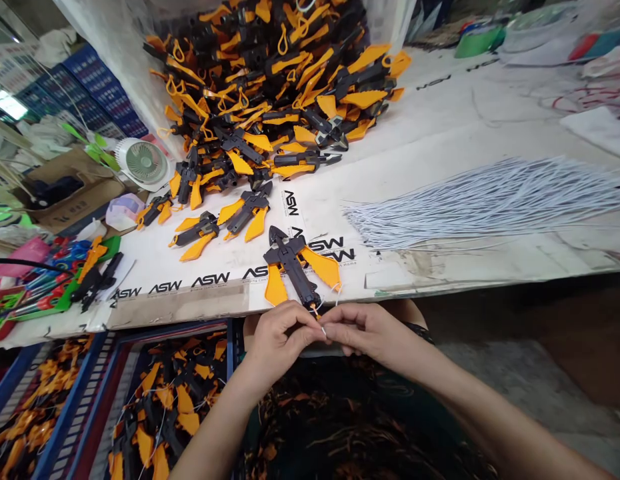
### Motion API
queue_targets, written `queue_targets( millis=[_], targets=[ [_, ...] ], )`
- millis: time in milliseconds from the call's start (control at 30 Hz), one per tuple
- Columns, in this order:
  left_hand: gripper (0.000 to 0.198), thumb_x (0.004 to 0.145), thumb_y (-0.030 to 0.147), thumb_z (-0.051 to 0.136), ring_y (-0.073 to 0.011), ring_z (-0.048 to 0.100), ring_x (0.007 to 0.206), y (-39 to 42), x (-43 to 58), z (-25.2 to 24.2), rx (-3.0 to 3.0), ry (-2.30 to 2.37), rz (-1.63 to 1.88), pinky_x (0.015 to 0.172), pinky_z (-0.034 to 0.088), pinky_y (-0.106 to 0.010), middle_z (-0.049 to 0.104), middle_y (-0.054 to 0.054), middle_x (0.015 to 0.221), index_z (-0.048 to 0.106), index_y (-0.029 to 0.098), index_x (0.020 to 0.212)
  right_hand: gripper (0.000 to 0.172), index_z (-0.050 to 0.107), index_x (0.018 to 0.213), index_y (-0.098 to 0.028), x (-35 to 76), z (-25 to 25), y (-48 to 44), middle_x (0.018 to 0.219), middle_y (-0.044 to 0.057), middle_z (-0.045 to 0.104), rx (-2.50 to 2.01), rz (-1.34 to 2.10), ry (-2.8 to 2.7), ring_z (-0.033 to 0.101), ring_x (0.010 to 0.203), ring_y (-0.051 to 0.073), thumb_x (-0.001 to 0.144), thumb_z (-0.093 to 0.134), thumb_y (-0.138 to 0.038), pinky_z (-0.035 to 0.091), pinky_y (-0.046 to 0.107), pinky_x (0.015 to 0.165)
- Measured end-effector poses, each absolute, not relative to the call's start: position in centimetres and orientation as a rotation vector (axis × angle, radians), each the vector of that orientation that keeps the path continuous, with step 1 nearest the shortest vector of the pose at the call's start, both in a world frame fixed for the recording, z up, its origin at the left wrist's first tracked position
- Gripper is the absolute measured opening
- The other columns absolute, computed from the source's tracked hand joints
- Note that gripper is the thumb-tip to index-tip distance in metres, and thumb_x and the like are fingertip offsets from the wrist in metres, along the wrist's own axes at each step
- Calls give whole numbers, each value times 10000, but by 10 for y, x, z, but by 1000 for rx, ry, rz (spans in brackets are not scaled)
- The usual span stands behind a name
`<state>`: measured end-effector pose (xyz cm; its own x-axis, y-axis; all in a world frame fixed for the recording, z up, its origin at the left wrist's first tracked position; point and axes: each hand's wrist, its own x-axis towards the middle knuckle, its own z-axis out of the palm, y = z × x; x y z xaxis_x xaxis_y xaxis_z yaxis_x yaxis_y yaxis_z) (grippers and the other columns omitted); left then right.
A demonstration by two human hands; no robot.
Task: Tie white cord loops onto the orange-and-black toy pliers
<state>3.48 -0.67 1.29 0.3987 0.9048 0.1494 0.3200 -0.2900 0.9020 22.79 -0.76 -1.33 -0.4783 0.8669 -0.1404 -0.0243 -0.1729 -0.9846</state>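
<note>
"Orange wings, black body: where's that toy (293, 267)?"

"On the table (310, 297), at its near edge, nose pointing away from the person. Its tail almost meets the hands."

"And the fingers?"

"Pinched narrow, both pairs. Left hand (283, 327) and right hand (367, 327) meet just below the toy, thumb and index closed on a thin white cord (323, 330)."

"Is it knotted?"

"Can't tell. Fingertips cover most of it, and how it joins the toy's tail is hard to make out. The right hand's other fingers are partly tucked under."

"What else is cut off?"

"Beyond the toy, a pile (270, 87) of similar ones runs out of the top; they overlap too much to count. Right of the toy, a bundle (470, 203) of white cords reaches the frame's edge. Below and left of it, crates (235, 343) of more toys are cropped by the bottom."

"And the surface?"

"White sheeting printed ASW, creased, grubby along the edge."

"The room?"

"Left of the toy and farther back, a small fan (143, 162) and a carton (73, 200). Grey floor (515, 380) shows below, to its right. The clutter far right is blurred."
</note>
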Motion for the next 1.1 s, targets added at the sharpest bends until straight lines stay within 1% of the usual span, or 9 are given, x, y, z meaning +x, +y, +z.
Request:
queue_targets(
  millis=[167,267,333,433,533,667,833,967,1100],
  targets=[
    [143,888,281,688,-143,609,719,-3,31,12,2099,1055,887,714,434,-272,682,-11,732,715,206,769,443,700,791,-147,230,-11,-2,705,19,650,-1077,1925,-1333,474,524,83,722,743,-582,340,198,475],
    [151,857,323,722,-145,607,732,-2,29,7,2081,1069,959,688,444,-264,663,-23,769,710,195,778,432,676,769,-151,229,-8,-1,685,17,632,-1121,1985,-1393,483,541,93,712,739,-575,346,205,492],
    [161,836,325,742,-145,599,736,-3,27,3,2057,1101,971,666,439,-255,652,-24,770,700,190,760,408,655,759,-157,227,-8,-2,657,4,601,-1143,1950,-1446,477,546,99,724,724,-558,353,211,501],
    [175,825,286,745,-129,564,678,-9,29,-1,1955,1215,977,617,414,-236,631,-10,719,675,181,704,364,621,755,-170,219,-13,-5,632,-15,545,-1173,1746,-1497,446,548,106,773,660,-531,352,223,506],
    [139,852,241,688,-120,559,658,-20,36,-7,1760,1312,1025,597,420,-220,635,-12,728,674,172,731,307,597,777,-185,210,-20,-11,650,-16,525,-1199,1475,-1501,462,573,126,840,568,-484,385,236,532],
    [132,881,203,595,-126,580,703,-31,46,-13,1655,1384,1116,624,438,-216,649,-20,761,675,170,783,233,607,849,-204,200,-22,-20,706,0,579,-1252,1122,-1588,520,613,150,920,509,-404,428,253,578],
    [133,810,133,567,-118,540,671,-34,48,-11,1702,1424,1233,599,407,-211,587,0,705,614,174,692,147,586,884,-222,197,-16,-28,785,7,620,-1141,889,-1755,560,652,151,976,487,-282,441,252,629],
    [161,769,134,532,-116,479,625,-33,49,-4,1582,1429,1241,567,367,-221,504,19,641,522,183,616,151,564,879,-218,198,-14,-29,786,5,595,-1034,952,-1769,541,669,147,990,470,-256,430,245,635],
    [161,754,140,517,-121,467,625,-34,48,1,1551,1373,1152,567,370,-228,483,19,637,490,189,603,225,552,848,-209,200,-18,-29,754,-1,544,-970,1200,-1663,500,663,145,1003,459,-343,413,238,599]
  ],
)
